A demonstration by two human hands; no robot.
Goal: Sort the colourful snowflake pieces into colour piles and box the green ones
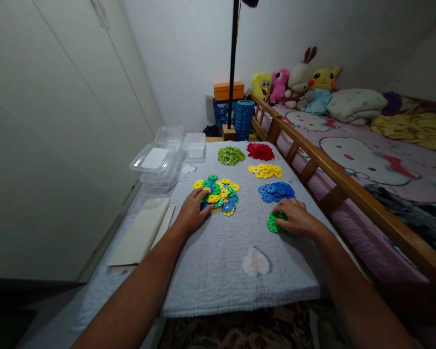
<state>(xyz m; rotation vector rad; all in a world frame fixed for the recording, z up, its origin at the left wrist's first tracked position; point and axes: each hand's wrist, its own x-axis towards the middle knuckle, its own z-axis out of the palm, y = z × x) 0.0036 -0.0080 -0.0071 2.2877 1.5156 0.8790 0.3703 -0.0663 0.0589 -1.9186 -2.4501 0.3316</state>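
A mixed pile of yellow, green and blue notched plastic discs [223, 193] lies in the middle of the table. My left hand [194, 209] rests at its near left edge, thumb and fingers apart, fingertips touching the discs. Over a small pile of green discs [272, 224] at the right is my right hand [292, 216]. Its thumb and fingers are parted and bent around the green pieces, partly hiding them. Just beyond sit blue discs [276, 192], then yellow discs [265, 171]. Farther back are red pieces [260, 151] and light green pieces [231, 155].
Clear plastic containers [160, 162] stand at the back left, with folded beige cloth [141, 232] nearer. A black pole on a wooden base [228, 133] rises behind the table. The wooden bed rail [323, 186] runs along the right side; a white cabinet [69, 121] stands left.
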